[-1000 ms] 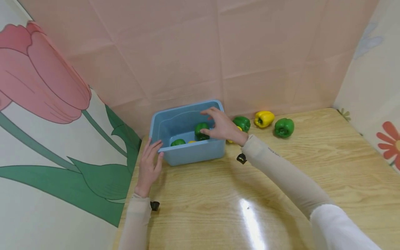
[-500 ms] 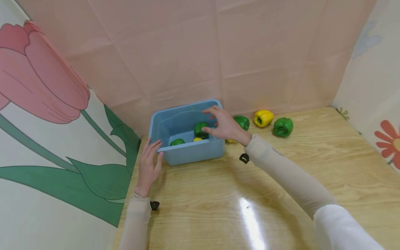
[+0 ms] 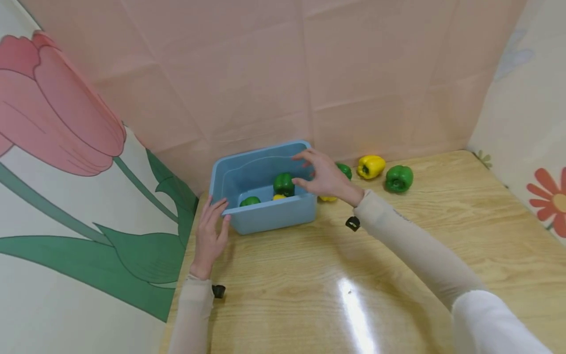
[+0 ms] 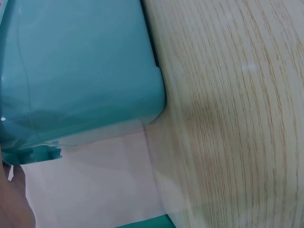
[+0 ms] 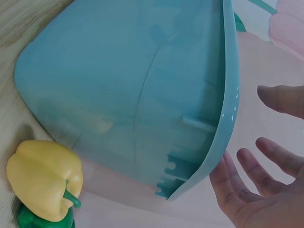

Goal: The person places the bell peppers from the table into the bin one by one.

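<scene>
A blue plastic bin (image 3: 274,214) stands against the back wall. Inside lie a green bell pepper (image 3: 283,184), a second green bell pepper (image 3: 250,200) by the front wall and a bit of a yellow bell pepper (image 3: 279,197). My left hand (image 3: 211,238) rests its straight fingers on the bin's left front corner. Over the right rim hovers my right hand (image 3: 326,177), fingers spread and holding nothing. In the right wrist view, that hand (image 5: 266,185) is beside the bin's rim (image 5: 231,104), with a gap between thumb and fingers.
Right of the bin sit a yellow bell pepper (image 5: 45,180) and a green one (image 3: 344,170), partly behind my right hand. Farther right are another yellow bell pepper (image 3: 371,167) and a green one (image 3: 399,179). A tulip-painted wall (image 3: 146,255) borders the wooden table's left side.
My right hand has drawn back to the right, from over the bin's inside to its right rim. The left hand has stayed at the bin's corner.
</scene>
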Demonstrator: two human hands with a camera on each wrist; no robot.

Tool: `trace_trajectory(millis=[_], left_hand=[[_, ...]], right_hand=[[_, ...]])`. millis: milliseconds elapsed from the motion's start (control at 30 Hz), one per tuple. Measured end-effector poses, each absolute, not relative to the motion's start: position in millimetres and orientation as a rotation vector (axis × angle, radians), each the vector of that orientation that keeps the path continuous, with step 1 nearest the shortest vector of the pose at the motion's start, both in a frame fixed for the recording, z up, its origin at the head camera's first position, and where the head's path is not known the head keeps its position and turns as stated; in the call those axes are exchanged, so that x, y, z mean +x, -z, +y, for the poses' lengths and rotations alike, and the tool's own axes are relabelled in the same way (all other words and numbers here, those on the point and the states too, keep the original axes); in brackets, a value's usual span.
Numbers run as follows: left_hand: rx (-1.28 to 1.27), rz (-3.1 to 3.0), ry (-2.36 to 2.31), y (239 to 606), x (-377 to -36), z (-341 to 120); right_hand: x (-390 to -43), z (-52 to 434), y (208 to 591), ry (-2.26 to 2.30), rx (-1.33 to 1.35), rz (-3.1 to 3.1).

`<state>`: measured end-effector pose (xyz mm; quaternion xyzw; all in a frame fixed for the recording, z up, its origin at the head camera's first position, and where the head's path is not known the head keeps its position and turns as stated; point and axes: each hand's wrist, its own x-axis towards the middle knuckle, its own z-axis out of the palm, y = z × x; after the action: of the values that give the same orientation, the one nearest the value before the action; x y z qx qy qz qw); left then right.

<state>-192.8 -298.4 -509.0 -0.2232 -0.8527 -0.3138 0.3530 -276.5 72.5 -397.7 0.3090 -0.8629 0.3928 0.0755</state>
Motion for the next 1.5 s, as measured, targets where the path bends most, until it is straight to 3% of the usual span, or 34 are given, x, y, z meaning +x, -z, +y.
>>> trace_trajectory(millis=[1500], left_hand=[[-0.596,-2.203,0.811,511.3,-194.1,-300.5]], right_hand=[[-281.7,132.5,417.6,-1.163,0.764,-2.547]])
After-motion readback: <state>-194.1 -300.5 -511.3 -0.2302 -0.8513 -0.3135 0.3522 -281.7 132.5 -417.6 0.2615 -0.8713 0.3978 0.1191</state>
